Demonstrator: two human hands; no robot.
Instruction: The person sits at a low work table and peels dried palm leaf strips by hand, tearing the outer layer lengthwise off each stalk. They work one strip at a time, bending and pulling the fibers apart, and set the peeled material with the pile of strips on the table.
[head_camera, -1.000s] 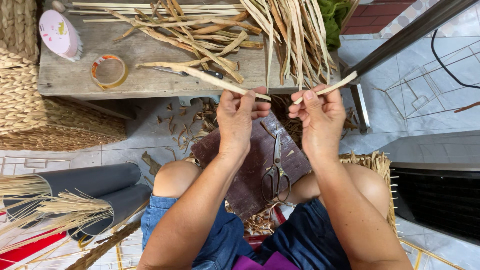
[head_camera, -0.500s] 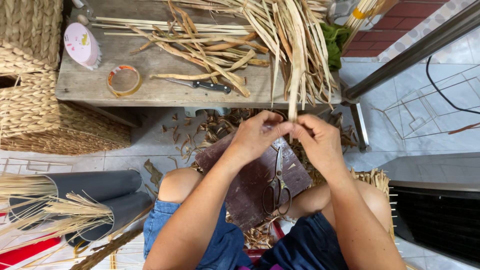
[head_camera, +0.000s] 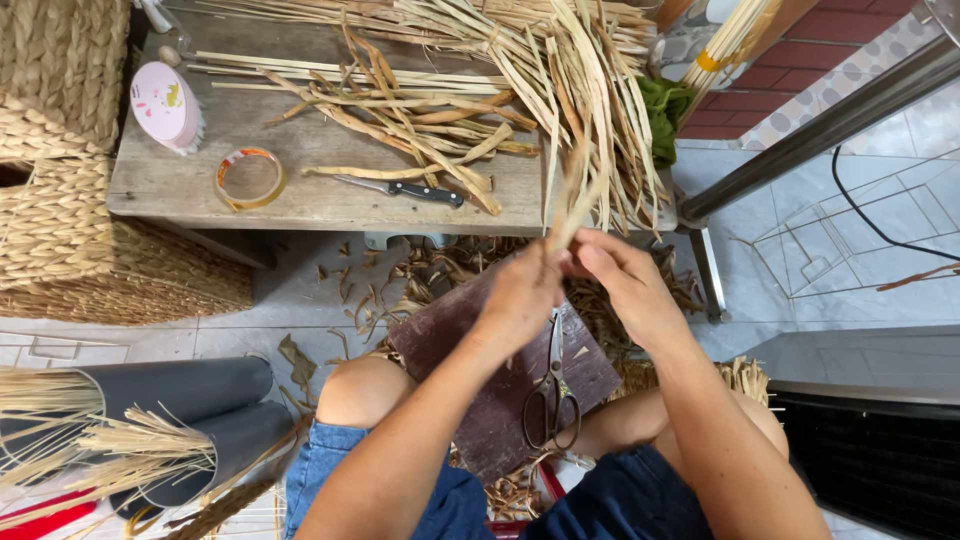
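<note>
My left hand (head_camera: 522, 292) and my right hand (head_camera: 622, 282) meet in front of me, both closed on one pale dried reed strip (head_camera: 574, 205) that stands up from between them, blurred by motion. Below the hands a dark wooden board (head_camera: 455, 345) rests across my knees, and a pair of scissors (head_camera: 551, 385) lies on it. Right behind the strip, a loose heap of dried reed strips (head_camera: 480, 90) covers a low wooden bench (head_camera: 180, 185).
On the bench lie a black-handled knife (head_camera: 405, 188), a tape roll (head_camera: 249, 178) and a pink brush (head_camera: 165, 105). Woven baskets (head_camera: 55, 200) stand at left, grey tubes (head_camera: 190, 400) holding straw at lower left. Reed scraps (head_camera: 420, 275) litter the tiled floor. A metal bar (head_camera: 820, 125) crosses at right.
A second ago my hands were apart, holding the strip stretched level between them. They have come together and the strip now points upward.
</note>
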